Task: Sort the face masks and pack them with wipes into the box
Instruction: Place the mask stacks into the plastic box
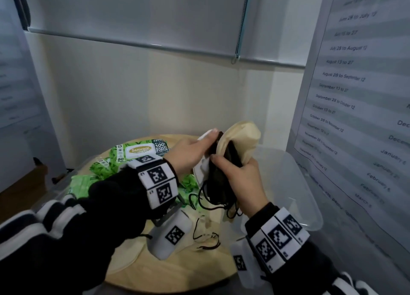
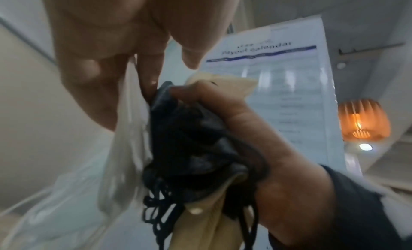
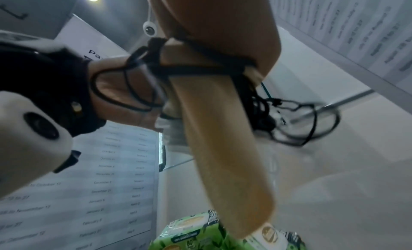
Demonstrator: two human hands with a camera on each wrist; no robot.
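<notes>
Above the round wooden table point(image 1: 177, 279) both hands hold one bundle of face masks. My right hand point(image 1: 226, 161) grips several black masks point(image 1: 218, 184) together with a beige mask point(image 1: 244, 135), their black ear loops point(image 1: 206, 206) dangling. My left hand point(image 1: 207, 140) pinches a white mask point(image 1: 200, 169) at the bundle's left side, fingertips against the black ones. The left wrist view shows the white mask point(image 2: 125, 148), the black masks point(image 2: 189, 139) and the right thumb point(image 2: 223, 113). The right wrist view shows the beige mask point(image 3: 223, 148) and the loops point(image 3: 296, 123).
A clear plastic box point(image 1: 304, 184) stands at the right of the table, against a wall with a printed calendar. Green wipes packs point(image 1: 142, 150) lie at the back left. More masks with black loops point(image 1: 206, 237) lie on the table under the hands.
</notes>
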